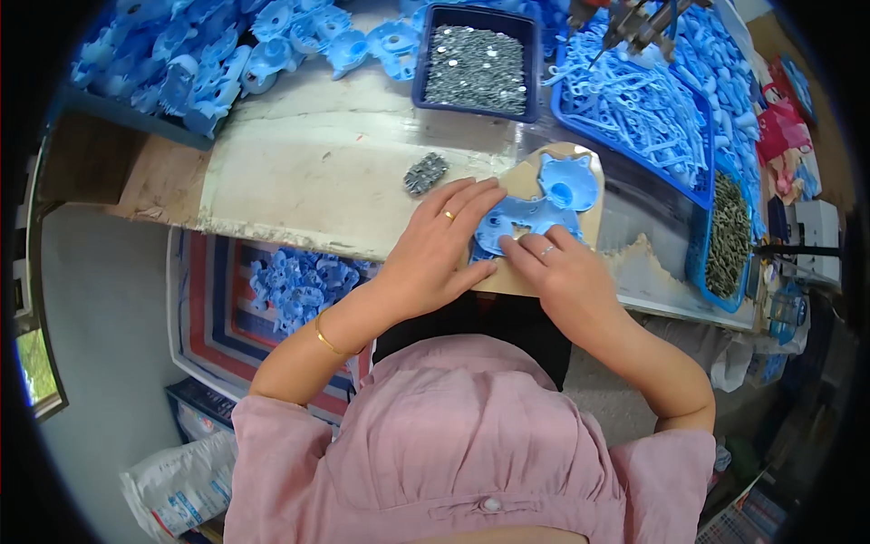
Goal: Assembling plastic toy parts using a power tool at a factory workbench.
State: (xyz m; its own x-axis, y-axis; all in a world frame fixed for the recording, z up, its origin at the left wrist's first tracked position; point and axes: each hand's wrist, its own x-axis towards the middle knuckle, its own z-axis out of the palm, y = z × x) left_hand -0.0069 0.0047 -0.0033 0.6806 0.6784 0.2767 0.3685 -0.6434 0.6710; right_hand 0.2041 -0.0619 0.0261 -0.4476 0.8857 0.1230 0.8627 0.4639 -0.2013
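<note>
A light blue moulded plastic shell with a rounded, eared upper section (569, 184) and a wider lower section (542, 214) lies on a tan board (591, 225) at the table's front edge. My left hand (444, 238) holds the shell's left side, its fingers stretched along the far edge and the thumb at the near edge. Curled at the lower section is my right hand (564, 272), fingertips pressed together against the plastic. Whatever may be between those fingertips is hidden. Just beyond my left hand sits a small heap of grey metal pieces (425, 173).
A dark blue tray (531, 68) of small metal pieces stands behind. At right are a blue basket (625, 172) of thin blue parts and a basket of screws (728, 238). Metal tooling (639, 25) hangs at upper right. Blue shells (186, 68) pile up far left; more (304, 286) lie below.
</note>
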